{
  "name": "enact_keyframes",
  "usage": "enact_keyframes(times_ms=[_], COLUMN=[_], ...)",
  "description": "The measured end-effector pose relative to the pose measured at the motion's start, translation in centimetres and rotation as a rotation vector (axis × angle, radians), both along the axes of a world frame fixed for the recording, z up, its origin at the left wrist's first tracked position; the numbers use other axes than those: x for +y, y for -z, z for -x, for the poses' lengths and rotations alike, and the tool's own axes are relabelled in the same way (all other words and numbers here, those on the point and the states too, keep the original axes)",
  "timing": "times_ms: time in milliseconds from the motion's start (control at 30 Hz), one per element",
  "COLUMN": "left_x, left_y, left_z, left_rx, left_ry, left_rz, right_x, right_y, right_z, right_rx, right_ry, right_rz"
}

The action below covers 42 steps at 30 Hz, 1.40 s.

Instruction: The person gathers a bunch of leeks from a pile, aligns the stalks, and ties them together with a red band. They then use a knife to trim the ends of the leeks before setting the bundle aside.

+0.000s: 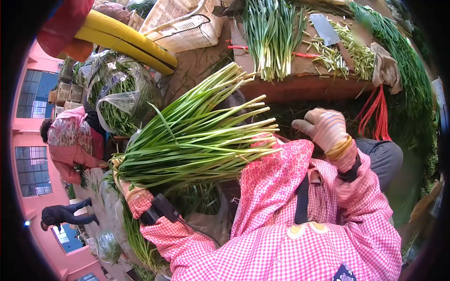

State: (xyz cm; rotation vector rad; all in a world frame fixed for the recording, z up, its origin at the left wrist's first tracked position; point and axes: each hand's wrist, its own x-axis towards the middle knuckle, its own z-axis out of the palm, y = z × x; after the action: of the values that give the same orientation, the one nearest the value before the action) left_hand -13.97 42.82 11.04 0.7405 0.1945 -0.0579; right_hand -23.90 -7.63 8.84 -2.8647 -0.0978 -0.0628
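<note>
A thick bunch of garlic chives (201, 136) lies across my lap, its pale cut stem ends pointing right. My left hand (129, 185), gloved, grips the leafy end of the bunch at the left; the leaves hide most of its fingers. My right hand (324, 129), in a dirty striped glove, is raised beyond the stem ends without touching them. Its fingers are loosely bent, with a gap beside the thumb, and I see nothing in it. A pink patterned cloth (276, 173) covers my lap under the stems.
Ahead, a low board (290, 89) bears another chive bunch (274, 37), a cleaver (328, 35) and cut stem pieces (361, 51). Red ties (375, 114) hang from its edge by a rag (386, 68). A crate (183, 23) stands behind; two people (70, 140) are at left.
</note>
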Motion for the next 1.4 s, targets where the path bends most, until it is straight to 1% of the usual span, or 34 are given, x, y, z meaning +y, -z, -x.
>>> enact_keyframes(times_ms=[33,67,133,167,200,233,267,300,333,400,433,467,500,533,567,600,633,667,700,733,767,800,833,900,933,1000,1033,1133,1167,1200,1267,1333,1367,1400], left_x=[-0.2,-0.3,-1.0,-2.1,-2.0,-1.6,1.1,1.5,-2.6,-3.9,-3.0,-2.3,-2.5,-1.6,-2.0,-3.2,-1.8,-4.9,-2.5,-3.3,-0.9,1.1,-0.6,-1.2,-1.4,-0.5,-0.3,-0.4,1.1,0.8,0.0,0.4,0.7,1.2], left_y=[-0.1,0.2,-0.4,-1.3,-0.8,-0.7,0.8,1.4,-1.0,-1.3,-0.9,-0.3,0.0,0.6,-0.5,-1.0,-0.2,-2.5,-0.8,-1.4,-0.5,1.2,0.1,-0.2,-0.4,-0.1,0.0,0.0,0.6,0.5,0.1,0.3,0.4,0.5], left_z=[0.0,-0.2,-0.1,0.2,-0.1,0.1,-0.7,-1.0,0.2,0.8,0.6,0.5,0.4,0.0,0.3,0.6,0.4,1.2,0.8,1.1,0.8,-0.2,0.3,0.2,0.1,0.0,0.1,0.2,-0.1,0.1,0.3,0.2,0.1,0.3], left_rx=[0.059,0.049,0.033,0.072,0.07,-0.22,-0.243,-0.273,-0.269,-0.089,-0.161,-0.226,-0.162,-0.36,-0.381,-0.391,-0.108,0.015,-0.094,-0.141,0.025,-0.047,-0.025,0.047,0.094,0.064,0.056,0.111,0.07,0.087,0.109,0.076,0.058,0.042], left_ry=[-0.113,-0.097,-0.074,-0.147,-0.149,0.23,0.14,0.062,-0.075,-0.346,-0.234,-0.113,-0.296,-0.094,-0.143,-0.175,-0.275,-0.465,-0.34,-0.31,-0.248,-0.248,-0.18,-0.267,-0.326,-0.303,-0.291,-0.351,-0.255,-0.299,-0.391,-0.305,-0.243,-0.186], left_rz=[0.003,-0.029,-0.102,-0.022,-0.179,0.006,-0.196,-0.158,-0.2,-0.088,-0.093,-0.095,0.001,-0.05,-0.161,-0.258,-0.026,-0.172,-0.258,-0.299,-0.225,-0.169,-0.135,-0.178,-0.198,-0.198,-0.203,-0.187,-0.173,-0.203,-0.259,-0.232,-0.227,-0.224], right_x=[0.5,1.5,4.9,6.4,8.0,9.4,10.0,10.3,11.5,12.5,13.5,14.0,14.8,15.4,15.3,14.4,12.5,10.0,7.6,5.5,4.5,3.4,2.8,1.1,-0.1,-1.9,-2.6,-1.1,1.1,3.8,6.7,9.5,10.4,11.1], right_y=[0.2,-0.1,-1.9,-2.0,-1.9,-1.1,-0.6,0.1,0.5,-3.3,-1.2,0.3,0.9,-2.9,-5.2,-5.8,-5.8,-5.5,-5.1,-5.1,-5.1,-5.1,-5.2,-3.9,-2.3,-0.8,0.2,0.2,-0.5,-1.8,-0.8,-0.2,-0.3,-0.2], right_z=[-0.5,0.2,0.1,0.2,0.3,0.5,0.3,-0.3,-1.3,-2.1,-1.7,-1.4,-1.4,-0.8,-0.5,-0.6,-0.5,-0.2,-0.2,-0.2,0.4,0.9,1.2,0.5,0.2,0.0,-0.2,0.5,0.5,0.4,1.4,1.1,1.2,1.1], right_rx=[-0.139,-0.403,-0.296,-0.25,-0.211,-0.266,-0.319,-0.372,-0.422,-0.084,-0.294,-0.219,-0.109,-0.276,-0.134,-0.158,-0.043,0.066,0.126,0.174,0.176,0.236,0.292,0.327,0.325,0.433,0.529,-0.291,-0.176,-0.066,-0.065,0.137,-0.052,-0.061], right_ry=[0.003,-0.126,-0.214,-0.288,-0.377,-0.338,-0.354,-0.379,-0.401,-0.522,-0.555,-0.698,-0.85,-0.982,-1.044,-0.936,-0.692,-0.427,-0.277,-0.127,-0.089,-0.087,0.026,0.202,0.263,0.493,0.454,-0.38,-0.332,-0.285,-0.409,-0.41,-0.383,-0.367], right_rz=[-0.021,-0.107,-0.171,-0.236,-0.307,-0.166,-0.193,-0.228,-0.263,0.102,-0.013,-0.386,-0.746,-0.747,-0.954,-1.177,-1.225,-1.252,-1.277,-1.296,-1.289,-1.258,-1.26,-1.166,-1.288,-1.135,-0.86,-0.161,-0.062,0.037,-0.507,-0.435,-0.441,-0.331])
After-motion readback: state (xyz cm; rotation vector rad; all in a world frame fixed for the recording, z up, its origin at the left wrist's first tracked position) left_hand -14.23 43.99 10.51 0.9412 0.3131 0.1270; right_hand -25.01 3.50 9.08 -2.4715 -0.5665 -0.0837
